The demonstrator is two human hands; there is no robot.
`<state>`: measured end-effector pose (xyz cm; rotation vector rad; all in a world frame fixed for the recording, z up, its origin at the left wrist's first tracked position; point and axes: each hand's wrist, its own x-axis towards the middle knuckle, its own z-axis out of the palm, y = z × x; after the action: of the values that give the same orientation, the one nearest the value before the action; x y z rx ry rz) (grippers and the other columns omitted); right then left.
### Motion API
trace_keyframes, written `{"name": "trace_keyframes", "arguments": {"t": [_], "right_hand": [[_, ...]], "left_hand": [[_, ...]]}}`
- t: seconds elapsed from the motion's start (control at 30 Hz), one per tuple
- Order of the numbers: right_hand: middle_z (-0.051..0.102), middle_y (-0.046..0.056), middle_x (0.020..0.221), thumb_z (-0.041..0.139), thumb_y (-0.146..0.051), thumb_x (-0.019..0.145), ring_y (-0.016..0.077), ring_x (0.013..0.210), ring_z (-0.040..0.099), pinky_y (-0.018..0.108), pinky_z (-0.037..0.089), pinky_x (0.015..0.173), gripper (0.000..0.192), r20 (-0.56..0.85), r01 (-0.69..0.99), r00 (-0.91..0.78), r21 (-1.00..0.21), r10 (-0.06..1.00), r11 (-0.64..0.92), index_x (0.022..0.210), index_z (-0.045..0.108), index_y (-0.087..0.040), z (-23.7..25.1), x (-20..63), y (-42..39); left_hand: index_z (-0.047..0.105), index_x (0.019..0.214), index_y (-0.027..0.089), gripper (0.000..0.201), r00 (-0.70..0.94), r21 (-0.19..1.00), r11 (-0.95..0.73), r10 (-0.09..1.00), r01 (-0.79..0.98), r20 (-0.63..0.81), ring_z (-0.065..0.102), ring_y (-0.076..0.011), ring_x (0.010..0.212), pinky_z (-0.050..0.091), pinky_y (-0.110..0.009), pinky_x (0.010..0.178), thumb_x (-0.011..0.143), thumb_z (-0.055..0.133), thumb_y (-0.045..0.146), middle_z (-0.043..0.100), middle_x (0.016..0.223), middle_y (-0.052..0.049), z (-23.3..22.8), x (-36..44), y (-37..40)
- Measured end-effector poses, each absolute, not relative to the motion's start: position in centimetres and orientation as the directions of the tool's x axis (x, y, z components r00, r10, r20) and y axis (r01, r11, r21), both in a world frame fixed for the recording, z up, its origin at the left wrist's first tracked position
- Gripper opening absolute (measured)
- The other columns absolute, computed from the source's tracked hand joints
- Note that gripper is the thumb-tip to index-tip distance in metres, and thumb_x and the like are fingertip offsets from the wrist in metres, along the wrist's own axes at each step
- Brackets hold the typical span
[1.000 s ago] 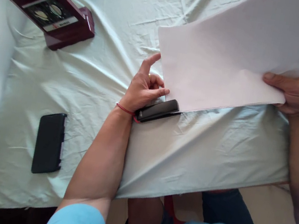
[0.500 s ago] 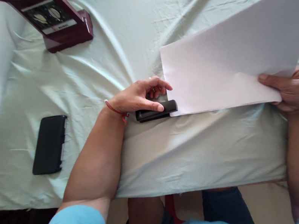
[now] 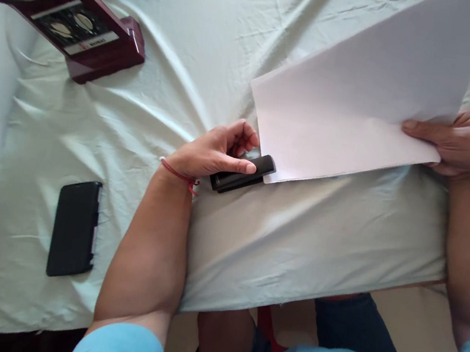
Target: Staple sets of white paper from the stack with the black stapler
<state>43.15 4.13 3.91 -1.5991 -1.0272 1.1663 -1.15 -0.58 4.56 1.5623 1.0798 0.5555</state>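
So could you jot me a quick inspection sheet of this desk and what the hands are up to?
Surface: table under a wrinkled pale green cloth.
Job's things: black stapler lying on the cloth, the near corner of the white sheets of paper at its front end.
Hands: left hand rests on the stapler, fingers curled; right hand pinches the paper's right edge, thumb on top.
Clutter: black phone lying flat at the left; dark red fan base far left.
Cables: nothing seen.
Surroundings: blue sleeves and the person's knees below the table edge.
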Motion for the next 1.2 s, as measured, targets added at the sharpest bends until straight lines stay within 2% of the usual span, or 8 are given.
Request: {"name": "trace_keyframes", "arguments": {"t": [0.13, 0.33, 0.63, 0.8, 0.97, 1.03, 1.1, 1.2], "right_hand": [[0.089, 0.011, 0.103, 0.101, 0.002, 0.074, 0.0181, 0.083, 0.081, 0.034, 0.074, 0.077, 0.026, -0.254, 0.137, 0.237, -0.947, 0.938, -0.291, 0.086, 0.085, -0.015, 3.5, 43.6, 4.7], [0.089, 0.01, 0.105, 0.104, 0.001, 0.07, 0.0253, 0.095, 0.086, 0.045, 0.079, 0.092, 0.032, -0.242, 0.09, 0.226, -0.959, 0.943, -0.268, 0.086, 0.085, -0.018, 3.0, 43.7, 5.1], [0.088, 0.009, 0.096, 0.1, -0.001, 0.075, 0.0153, 0.073, 0.076, 0.033, 0.073, 0.071, 0.025, -0.237, 0.106, 0.262, -0.956, 0.935, -0.272, 0.077, 0.081, -0.017, 3.4, 42.6, 4.4], [0.088, 0.01, 0.103, 0.109, -0.01, 0.069, 0.0218, 0.09, 0.082, 0.046, 0.075, 0.094, 0.03, -0.189, 0.071, 0.232, -0.975, 0.954, -0.211, 0.079, 0.082, -0.018, 3.1, 42.2, 4.3], [0.089, 0.005, 0.104, 0.108, -0.017, 0.06, 0.0182, 0.089, 0.079, 0.045, 0.073, 0.106, 0.031, -0.073, -0.024, 0.262, -0.997, 0.962, -0.069, 0.081, 0.087, -0.022, 2.6, 41.0, 4.1], [0.089, 0.004, 0.102, 0.11, -0.021, 0.054, 0.0186, 0.088, 0.078, 0.046, 0.072, 0.108, 0.035, -0.047, -0.058, 0.288, -0.998, 0.956, -0.032, 0.079, 0.087, -0.024, 2.5, 40.5, 4.1], [0.089, 0.004, 0.105, 0.113, -0.026, 0.05, 0.022, 0.094, 0.082, 0.049, 0.072, 0.111, 0.04, -0.026, -0.084, 0.277, -0.996, 0.96, -0.003, 0.08, 0.087, -0.026, 2.5, 40.1, 4.1], [0.09, 0.003, 0.112, 0.117, -0.034, 0.051, 0.031, 0.113, 0.086, 0.058, 0.072, 0.111, 0.045, 0.018, -0.087, 0.248, -0.995, 0.969, 0.041, 0.086, 0.088, -0.028, 2.5, 39.9, 4.0]], "left_hand": [[0.07, 0.098, 0.022, 0.062, 0.491, 0.955, 0.015, 0.855, 0.298, -0.167, 0.046, -0.0147, 0.076, 0.037, -0.027, 0.064, 0.068, 0.114, 0.054, 0.055, 0.087, 0.001, 4.3, -1.2, -0.5], [0.068, 0.082, 0.022, 0.048, 0.553, 0.956, 0.047, 0.807, 0.288, -0.206, 0.047, -0.014, 0.067, 0.033, -0.027, 0.056, 0.076, 0.109, 0.046, 0.055, 0.074, 0.002, 5.0, -0.8, -0.7], [0.054, 0.073, 0.023, 0.042, 0.591, 0.92, 0.129, 0.732, 0.37, -0.34, 0.033, -0.0094, 0.056, 0.023, -0.024, 0.049, 0.085, 0.094, 0.033, 0.044, 0.065, 0.007, 6.4, 0.3, -1.0], [0.057, 0.074, 0.021, 0.045, 0.563, 0.947, 0.118, 0.779, 0.299, -0.275, 0.039, -0.0097, 0.061, 0.028, -0.023, 0.054, 0.081, 0.1, 0.036, 0.05, 0.069, 0.005, 5.9, 0.1, -1.2], [0.071, 0.073, 0.019, 0.056, 0.527, 0.947, 0.108, 0.809, 0.301, -0.26, 0.048, -0.0121, 0.061, 0.034, -0.025, 0.055, 0.072, 0.11, 0.058, 0.059, 0.067, 0.001, 4.6, -0.5, -1.6], [0.075, 0.069, 0.019, 0.059, 0.437, 0.966, 0.043, 0.886, 0.254, -0.155, 0.052, -0.0136, 0.061, 0.035, -0.026, 0.054, 0.08, 0.104, 0.07, 0.063, 0.065, -0.002, 3.7, -0.4, -1.6], [0.07, 0.063, 0.021, 0.067, 0.184, 0.988, -0.078, 0.981, 0.137, 0.052, 0.051, -0.0132, 0.06, 0.034, -0.026, 0.053, 0.092, 0.092, 0.077, 0.063, 0.064, -0.003, 2.6, 0.0, -1.5], [0.063, 0.069, 0.022, 0.067, -0.179, 0.976, -0.215, 0.962, -0.034, 0.206, 0.04, -0.0096, 0.054, 0.025, -0.026, 0.048, 0.095, 0.088, 0.08, 0.062, 0.07, 0.0, 1.0, 0.7, -0.8]]}}
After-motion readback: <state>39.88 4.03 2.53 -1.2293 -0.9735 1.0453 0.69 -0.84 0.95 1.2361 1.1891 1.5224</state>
